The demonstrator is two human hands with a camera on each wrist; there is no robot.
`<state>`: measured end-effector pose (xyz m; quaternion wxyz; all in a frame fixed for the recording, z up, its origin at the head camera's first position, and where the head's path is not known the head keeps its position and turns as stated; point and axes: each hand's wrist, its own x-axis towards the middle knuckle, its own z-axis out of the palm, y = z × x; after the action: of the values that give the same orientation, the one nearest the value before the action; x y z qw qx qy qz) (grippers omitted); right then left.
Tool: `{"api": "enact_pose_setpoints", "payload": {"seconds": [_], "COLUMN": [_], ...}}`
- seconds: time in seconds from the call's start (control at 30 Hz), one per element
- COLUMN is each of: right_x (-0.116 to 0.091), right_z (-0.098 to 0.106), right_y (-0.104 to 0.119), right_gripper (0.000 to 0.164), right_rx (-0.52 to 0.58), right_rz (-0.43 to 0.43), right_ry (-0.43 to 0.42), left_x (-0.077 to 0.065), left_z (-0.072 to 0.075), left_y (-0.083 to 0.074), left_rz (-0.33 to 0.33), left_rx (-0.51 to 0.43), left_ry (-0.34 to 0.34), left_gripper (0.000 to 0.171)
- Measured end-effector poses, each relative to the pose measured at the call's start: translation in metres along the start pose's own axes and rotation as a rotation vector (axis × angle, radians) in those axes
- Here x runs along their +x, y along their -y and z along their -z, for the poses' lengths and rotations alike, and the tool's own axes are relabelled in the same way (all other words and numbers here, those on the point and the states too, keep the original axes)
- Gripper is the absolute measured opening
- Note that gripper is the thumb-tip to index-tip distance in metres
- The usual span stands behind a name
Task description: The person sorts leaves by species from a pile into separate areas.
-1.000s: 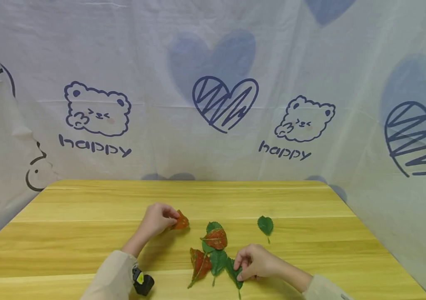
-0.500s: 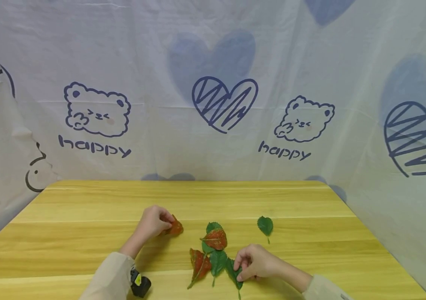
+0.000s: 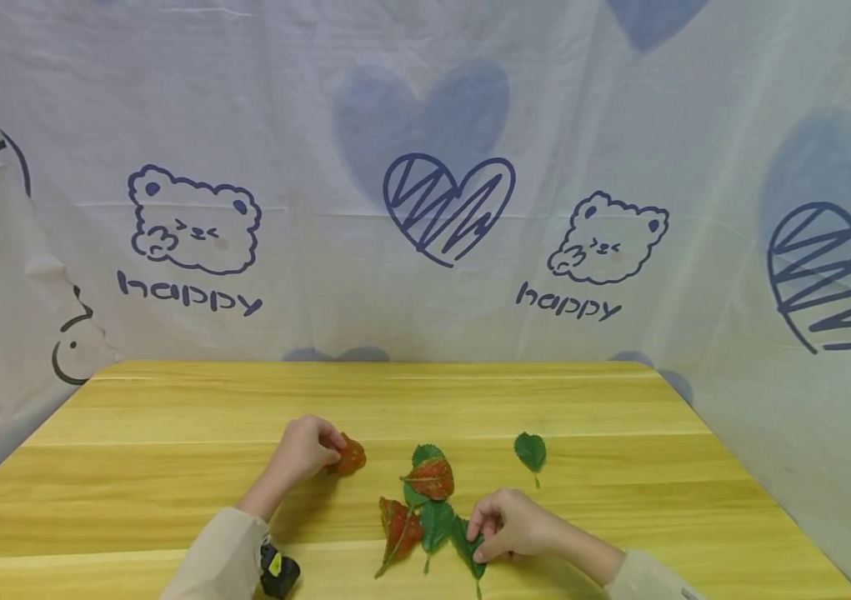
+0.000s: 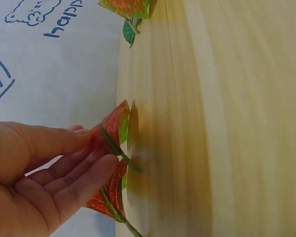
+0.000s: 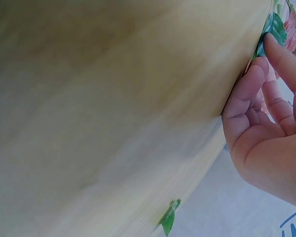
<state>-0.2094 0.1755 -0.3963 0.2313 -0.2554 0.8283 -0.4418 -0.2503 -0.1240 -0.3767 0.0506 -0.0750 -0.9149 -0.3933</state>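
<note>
On the left of the table, my left hand [image 3: 308, 448] pinches a red leaf [image 3: 351, 457] at its edge, low over the wood. From the left wrist, a red leaf with a green stem [image 4: 111, 132] shows at the fingertips, and another red leaf [image 4: 108, 200] lies partly behind the fingers. My right hand [image 3: 511, 525] holds a dark green leaf [image 3: 464, 540] between thumb and fingers, at the right end of a leaf cluster. That cluster has a red leaf [image 3: 431, 478] over green ones, a second red leaf [image 3: 399, 529] and a green leaf [image 3: 436, 523].
A single green leaf [image 3: 530, 451] lies apart at the right on the wooden table [image 3: 207, 400]. A black device [image 3: 278, 573] sits at the left cuff. A printed cloth [image 3: 305, 183] hangs behind the table.
My left hand has shifted slightly left and down with the red leaf, which now lies lower and flatter. My right hand and the leaf cluster stay as they were.
</note>
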Motion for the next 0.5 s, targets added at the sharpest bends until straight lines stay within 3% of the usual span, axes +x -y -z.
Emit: {"api": "enact_pose_setpoints", "payload": {"seconds": [0.2, 0.5], "right_x": [0.000, 0.000], "right_z": [0.000, 0.000], "right_y": [0.000, -0.001], "right_gripper": [0.011, 0.007], "right_rx": [-0.007, -0.013], "right_rz": [-0.005, 0.015], "right_ry": [-0.003, -0.001], "left_x": [-0.001, -0.008], "left_z": [-0.001, 0.004], "left_y": [-0.001, -0.012], "left_rz": [0.020, -0.003], "left_rx": [-0.009, 0.125], "left_ry": [0.002, -0.116], "left_gripper": [0.009, 0.006]}}
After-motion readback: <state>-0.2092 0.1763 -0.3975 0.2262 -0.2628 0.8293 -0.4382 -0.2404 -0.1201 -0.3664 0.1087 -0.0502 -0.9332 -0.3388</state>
